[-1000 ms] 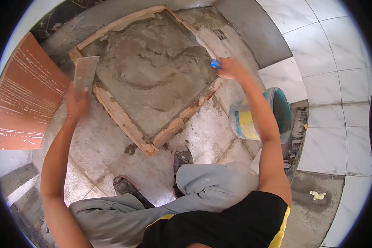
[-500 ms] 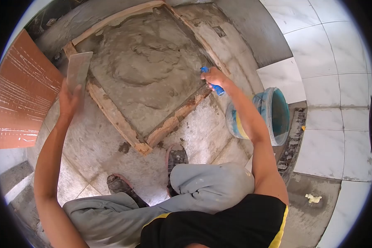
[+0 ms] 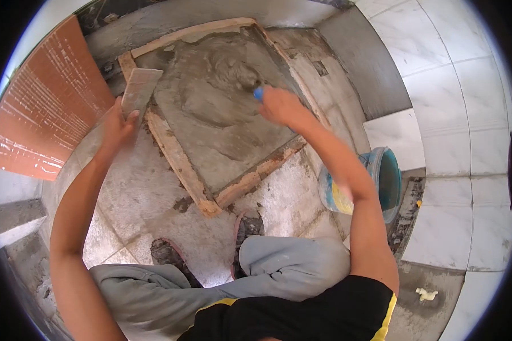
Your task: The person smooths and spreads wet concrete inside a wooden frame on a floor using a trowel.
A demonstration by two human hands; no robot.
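Observation:
Wet grey mortar [image 3: 210,108] fills a square wooden frame [image 3: 173,153] on the floor. My right hand [image 3: 281,107] is closed around the blue handle [image 3: 259,94] of a tool, over the right part of the mortar. The tool's blade seems to be at the mortar surface, but I cannot make it out clearly. My left hand [image 3: 120,125] grips a thin, flat rectangular tile piece [image 3: 141,90] by its lower end, held upright above the frame's left corner.
A bucket [image 3: 385,182] stands right of the frame, near white wall tiles [image 3: 438,85]. An orange-brown panel [image 3: 51,102] leans at the left. A loose white tile [image 3: 395,139] lies behind the bucket. My shoes [image 3: 247,227] are just below the frame.
My right hand has moved left and inward over the mortar with the blue-handled tool, and the mortar's surface has been reshaped there. The whole view has shifted slightly; my left hand still holds the tile piece.

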